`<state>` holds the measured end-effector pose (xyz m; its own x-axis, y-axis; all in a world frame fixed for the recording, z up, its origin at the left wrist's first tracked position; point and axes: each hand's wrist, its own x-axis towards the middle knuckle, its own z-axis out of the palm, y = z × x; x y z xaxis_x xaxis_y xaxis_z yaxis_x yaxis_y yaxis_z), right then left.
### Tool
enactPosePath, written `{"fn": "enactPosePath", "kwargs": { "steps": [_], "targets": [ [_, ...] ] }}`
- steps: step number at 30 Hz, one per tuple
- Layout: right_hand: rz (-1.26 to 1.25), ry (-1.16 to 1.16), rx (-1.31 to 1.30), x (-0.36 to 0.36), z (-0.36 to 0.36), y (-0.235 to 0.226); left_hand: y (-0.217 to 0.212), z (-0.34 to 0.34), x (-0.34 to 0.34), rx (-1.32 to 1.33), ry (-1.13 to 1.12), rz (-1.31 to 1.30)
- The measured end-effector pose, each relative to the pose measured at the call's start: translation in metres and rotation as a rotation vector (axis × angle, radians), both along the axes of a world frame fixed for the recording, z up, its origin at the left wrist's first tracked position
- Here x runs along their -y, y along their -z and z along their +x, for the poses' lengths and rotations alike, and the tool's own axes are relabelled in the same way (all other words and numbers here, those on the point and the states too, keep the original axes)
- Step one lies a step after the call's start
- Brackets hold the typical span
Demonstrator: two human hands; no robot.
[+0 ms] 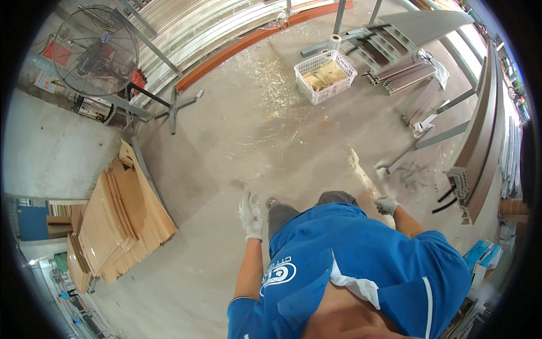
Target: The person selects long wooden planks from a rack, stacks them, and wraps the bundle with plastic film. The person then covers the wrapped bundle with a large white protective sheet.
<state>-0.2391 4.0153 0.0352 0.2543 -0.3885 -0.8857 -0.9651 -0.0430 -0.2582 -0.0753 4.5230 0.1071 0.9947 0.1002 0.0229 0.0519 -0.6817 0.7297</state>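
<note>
My left hand (250, 216), in a whitish work glove, is held out beside my left thigh with its fingers stretched and apart, holding nothing. It hangs above the bare concrete floor (214, 169) and touches no object. My right hand (387, 205), in a greyish glove, is low by my right side. Its fingers look bent, but they are too small in view to tell whether they close on anything. A pale streak of dust (358, 166) lies on the floor just ahead of it. I wear a blue shirt (350, 243).
A white plastic basket (316, 97) with yellowish pieces stands ahead. Brown and grey profiles (477, 147) jut in on the right, near shorter stacked profiles (403, 76). Cardboard sheets (121, 212) lean at left. A large fan (96, 51) stands far left, beside an orange-brown beam (226, 56).
</note>
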Motion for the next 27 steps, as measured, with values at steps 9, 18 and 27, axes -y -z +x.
{"fn": "enactPosePath", "kwargs": {
  "steps": [9,18,27],
  "targets": [
    [-0.004,-0.421,0.259,-0.112,0.248,-0.001,0.039,0.210,-0.101,-0.300,0.112,0.001],
    [-0.121,-0.790,0.303,-0.132,0.588,0.005,0.182,0.372,-0.151,-0.869,-0.424,-0.571],
    [-0.166,-0.953,0.454,-0.202,0.910,0.057,0.265,0.522,-0.215,-1.025,-0.508,-0.589]
  ]
}}
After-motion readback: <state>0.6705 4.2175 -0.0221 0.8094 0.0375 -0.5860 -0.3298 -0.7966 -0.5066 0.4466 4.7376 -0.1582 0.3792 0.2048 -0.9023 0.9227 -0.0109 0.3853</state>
